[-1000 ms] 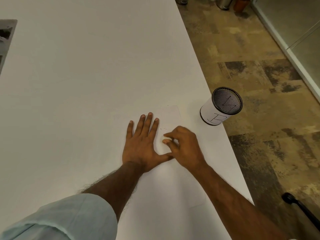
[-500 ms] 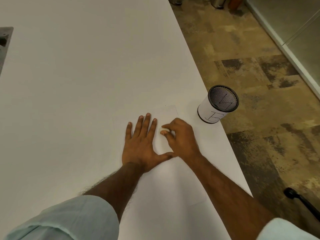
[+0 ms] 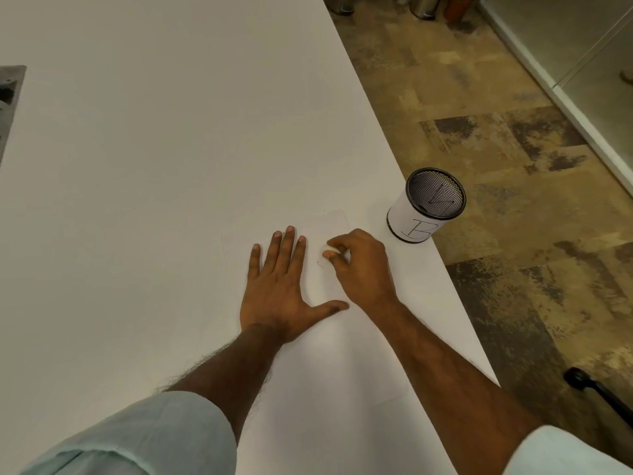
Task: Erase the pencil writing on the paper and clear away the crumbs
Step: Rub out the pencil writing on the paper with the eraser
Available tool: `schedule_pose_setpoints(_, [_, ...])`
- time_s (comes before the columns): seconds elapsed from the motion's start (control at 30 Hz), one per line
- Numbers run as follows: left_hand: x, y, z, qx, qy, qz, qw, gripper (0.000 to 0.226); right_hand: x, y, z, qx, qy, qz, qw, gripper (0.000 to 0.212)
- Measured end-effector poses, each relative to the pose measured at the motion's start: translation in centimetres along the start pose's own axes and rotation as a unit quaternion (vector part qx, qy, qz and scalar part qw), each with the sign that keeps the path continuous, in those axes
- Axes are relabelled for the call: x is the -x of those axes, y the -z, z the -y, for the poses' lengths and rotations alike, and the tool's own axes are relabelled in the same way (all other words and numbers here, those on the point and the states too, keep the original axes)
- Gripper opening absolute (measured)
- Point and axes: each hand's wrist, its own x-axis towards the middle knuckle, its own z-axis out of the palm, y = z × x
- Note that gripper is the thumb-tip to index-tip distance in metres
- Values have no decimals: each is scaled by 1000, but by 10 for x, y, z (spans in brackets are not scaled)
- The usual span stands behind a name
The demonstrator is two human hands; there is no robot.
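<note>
A white sheet of paper (image 3: pixel 330 358) lies on the white table, hard to tell from the tabletop. My left hand (image 3: pixel 279 286) presses flat on the sheet, fingers straight and thumb spread to the right. Just to its right, my right hand (image 3: pixel 359 265) pinches a small white eraser (image 3: pixel 325 249) between thumb and fingertips, its tip down on the paper. A faint curved pencil mark (image 3: pixel 320 264) shows below the eraser. Crumbs are too small to make out.
A white cylindrical mesh pen holder (image 3: pixel 424 207) with a black rim stands near the table's right edge (image 3: pixel 445 269), close to my right hand. Patterned floor lies beyond the edge. A grey object (image 3: pixel 10 90) sits at the far left.
My right hand has moved the eraser up the paper, away from me, over the writing. My left hand has stayed flat in place. The view has shifted slightly.
</note>
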Motion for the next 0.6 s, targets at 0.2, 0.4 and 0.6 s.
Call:
schedule_pose_setpoints(0.2, [7,2,2,109,-8,-45,993,109,13,14,0,-177,-110,-5,978,8])
schedule_pose_setpoints(0.4, [7,17,11,216,10,-122,969,49,19,16,-6,-200,-126,10,971,14])
schedule_pose_setpoints(0.6, [10,36,6,304,131,-166,929,26,29,13,-3,-202,-119,29,972,18])
